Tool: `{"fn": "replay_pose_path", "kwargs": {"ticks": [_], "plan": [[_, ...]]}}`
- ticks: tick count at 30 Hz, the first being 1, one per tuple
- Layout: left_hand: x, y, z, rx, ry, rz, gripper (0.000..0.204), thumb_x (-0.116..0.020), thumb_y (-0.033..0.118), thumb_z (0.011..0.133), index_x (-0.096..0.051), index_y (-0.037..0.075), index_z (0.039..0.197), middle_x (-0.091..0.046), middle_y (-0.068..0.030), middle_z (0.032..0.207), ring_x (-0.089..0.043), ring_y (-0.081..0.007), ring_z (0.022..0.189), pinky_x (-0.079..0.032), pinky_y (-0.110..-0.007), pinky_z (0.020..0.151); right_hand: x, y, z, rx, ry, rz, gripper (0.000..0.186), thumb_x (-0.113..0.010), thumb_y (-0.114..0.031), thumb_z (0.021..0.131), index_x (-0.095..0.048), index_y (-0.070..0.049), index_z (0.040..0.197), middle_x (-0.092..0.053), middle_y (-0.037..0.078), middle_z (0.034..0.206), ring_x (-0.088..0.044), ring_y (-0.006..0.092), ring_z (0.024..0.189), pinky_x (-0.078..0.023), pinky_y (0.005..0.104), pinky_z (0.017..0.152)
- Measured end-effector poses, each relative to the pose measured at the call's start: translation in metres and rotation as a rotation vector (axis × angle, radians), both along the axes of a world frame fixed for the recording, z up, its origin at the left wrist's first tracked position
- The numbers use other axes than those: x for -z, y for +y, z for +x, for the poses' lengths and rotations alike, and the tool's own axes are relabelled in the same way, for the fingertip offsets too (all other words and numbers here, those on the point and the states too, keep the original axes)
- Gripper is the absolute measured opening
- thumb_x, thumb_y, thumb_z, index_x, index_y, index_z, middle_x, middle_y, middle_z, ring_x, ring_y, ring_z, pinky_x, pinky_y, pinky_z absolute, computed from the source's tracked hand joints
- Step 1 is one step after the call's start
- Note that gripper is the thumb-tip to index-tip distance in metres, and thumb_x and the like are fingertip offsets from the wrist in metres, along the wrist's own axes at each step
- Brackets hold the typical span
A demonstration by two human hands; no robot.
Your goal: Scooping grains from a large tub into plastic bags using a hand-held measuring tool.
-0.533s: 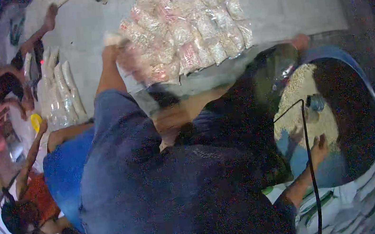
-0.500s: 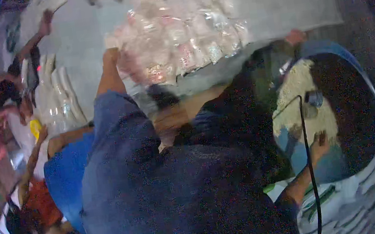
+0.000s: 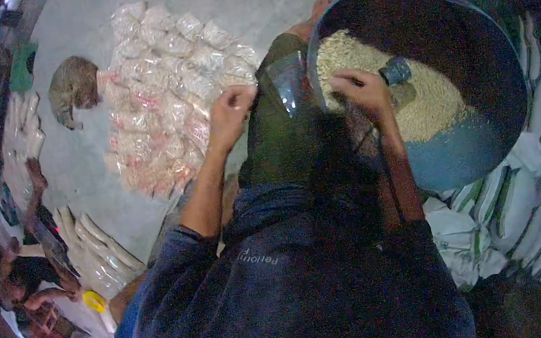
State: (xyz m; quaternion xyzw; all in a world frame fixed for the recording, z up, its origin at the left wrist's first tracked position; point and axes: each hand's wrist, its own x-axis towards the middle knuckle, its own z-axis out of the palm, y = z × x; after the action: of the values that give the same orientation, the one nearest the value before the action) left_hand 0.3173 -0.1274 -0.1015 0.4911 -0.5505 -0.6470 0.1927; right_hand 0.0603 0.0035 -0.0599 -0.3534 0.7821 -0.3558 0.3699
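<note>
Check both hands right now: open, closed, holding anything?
Left hand: curled; cannot tell whether it holds anything.
Right hand: bent over pale, loose grains in a round blue tub; grip unclear.

The wearer's two hands (image 3: pixel 233 113) (image 3: pixel 368 91); one tub (image 3: pixel 449 161); one dark cup (image 3: pixel 395 71); over twenty packets (image 3: pixel 166 107)

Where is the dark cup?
In the head view's right half: the cup is on the pale pieces inside the tub, just right of the right hand.
</note>
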Motion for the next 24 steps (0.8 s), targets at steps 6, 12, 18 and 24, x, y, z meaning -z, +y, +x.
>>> {"fn": "replay_pose_path", "kwargs": {"ticks": [6, 12, 18, 24], "plan": [[-0.044, 0.01, -0.063, 0.261, 0.203, -0.282, 0.024, -0.064, 0.021, 0.087, -0.065, 0.0, 0.1, -0.065, -0.0018, 0.088, -0.057, -0.0085, 0.079, -0.047, -0.024, 0.075, 0.025, -0.025, 0.04, -0.211, 0.314, -0.256, 0.022, -0.066, -0.014, 0.081, -0.064, -0.003, 0.101, -0.064, 0.012, 0.083, -0.063, 0.0222, 0.076, -0.049, 0.0318, 0.072], [-0.066, -0.011, -0.126, 0.583, 0.452, -0.853, 0.045, -0.067, 0.011, 0.073, -0.055, 0.003, 0.116, -0.063, -0.0144, 0.105, -0.059, -0.03, 0.102, -0.045, -0.039, 0.089, 0.007, 0.018, 0.008, 0.02, 0.107, -0.404, 0.016, -0.06, -0.011, 0.086, -0.065, 0.0, 0.096, -0.065, 0.013, 0.087, -0.064, 0.0221, 0.078, -0.05, 0.0317, 0.072], [-0.055, -0.023, -0.165, 1.053, 0.157, -0.487, 0.021, -0.07, 0.008, 0.077, -0.06, 0.004, 0.095, -0.063, -0.0035, 0.08, -0.06, -0.0147, 0.074, -0.048, -0.028, 0.07, -0.031, 0.08, -0.037, 0.585, -0.286, -0.547, 0.021, -0.057, -0.018, 0.091, -0.064, -0.002, 0.101, -0.064, 0.005, 0.086, -0.059, 0.0127, 0.074, -0.049, 0.027, 0.066], [-0.072, 0.011, -0.187, 0.532, 0.476, 0.354, 0.011, -0.063, 0.014, 0.089, -0.062, 0.003, 0.089, -0.062, -0.0024, 0.076, -0.058, -0.0108, 0.07, -0.047, -0.024, 0.062, 0.034, 0.128, -0.15, 0.436, -0.854, -0.684, 0.042, -0.061, -0.022, 0.088, -0.052, -0.002, 0.124, -0.06, 0.007, 0.092, -0.057, 0.0155, 0.068, -0.048, 0.0246, 0.061]]}}
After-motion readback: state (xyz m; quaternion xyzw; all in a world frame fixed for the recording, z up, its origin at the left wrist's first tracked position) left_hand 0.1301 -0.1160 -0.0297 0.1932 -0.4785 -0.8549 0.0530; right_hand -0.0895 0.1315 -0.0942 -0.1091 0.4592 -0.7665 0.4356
